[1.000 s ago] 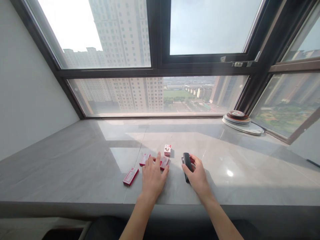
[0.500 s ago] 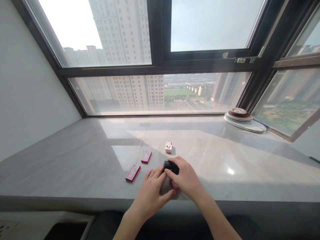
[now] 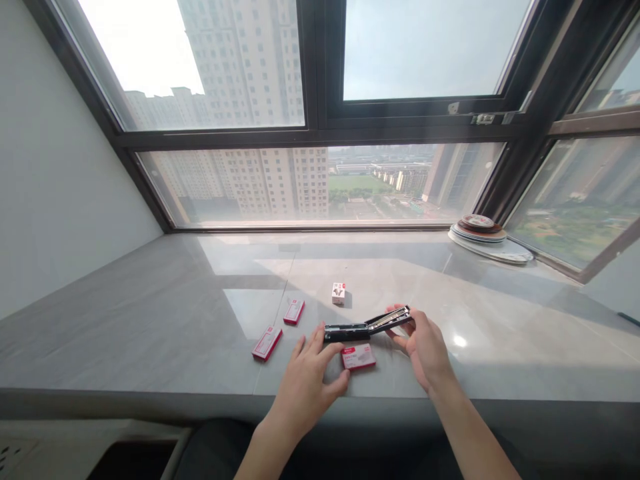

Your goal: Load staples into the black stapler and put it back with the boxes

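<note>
Head view, forward-down over stapler [image 3: 347, 332], seemingly near

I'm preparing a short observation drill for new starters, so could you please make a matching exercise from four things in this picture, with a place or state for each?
Things:
1. Stapler
2. Small white box
3. Stack of round plates
4. Right hand

Places and states:
A. In several layers, in the far right corner
B. At the raised end of the hinged tool
C. Just beyond the hinged tool, standing apart from it
D. Folded open at its hinge

Right pairs: 1-D, 2-C, 3-A, 4-B
</note>
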